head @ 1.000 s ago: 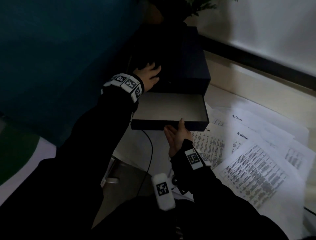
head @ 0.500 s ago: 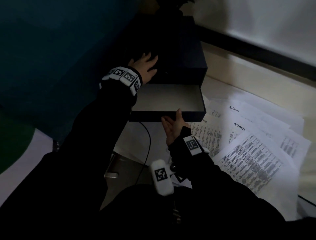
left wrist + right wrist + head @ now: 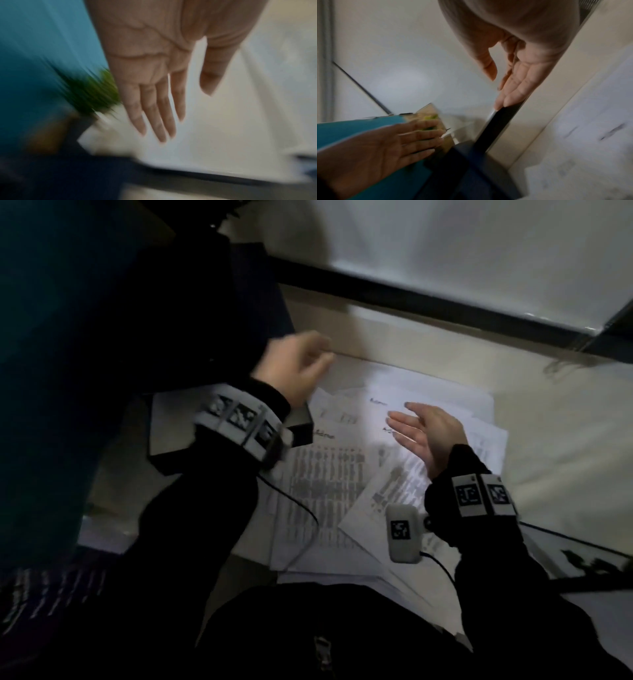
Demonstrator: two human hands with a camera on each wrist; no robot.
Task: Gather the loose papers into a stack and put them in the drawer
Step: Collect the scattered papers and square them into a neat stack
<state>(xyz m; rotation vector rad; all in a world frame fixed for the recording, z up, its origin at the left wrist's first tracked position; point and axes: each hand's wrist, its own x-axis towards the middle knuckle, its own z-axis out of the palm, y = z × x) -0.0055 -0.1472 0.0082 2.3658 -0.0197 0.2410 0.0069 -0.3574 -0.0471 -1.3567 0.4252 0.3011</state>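
Several printed papers [image 3: 325, 484] lie scattered and overlapping on the pale floor, right of a dark blue drawer box [image 3: 263, 302]. Its drawer [image 3: 171, 416] stands pulled out with a bare grey bottom, partly hidden by my left arm. My left hand [image 3: 308, 361] hovers blurred above the papers' far left edge, beside the box; the left wrist view shows the left hand [image 3: 171, 94] with straight fingers and nothing in it. My right hand [image 3: 414, 426] is open above the middle sheets, palm turned left, holding nothing. In the right wrist view, the right hand [image 3: 503, 81] and left hand [image 3: 393, 142] are both bare.
A white tagged device [image 3: 402, 534] on a black cable [image 3: 298, 505] lies over the near papers. A teal panel [image 3: 51, 337] rises on the left. A green plant [image 3: 96, 97] stands behind the box. A dark baseboard [image 3: 445, 299] runs along the white wall.
Both hands have left the drawer box and moved right, over the papers. The left came off the box top, the right off the drawer front. The head view swung right.
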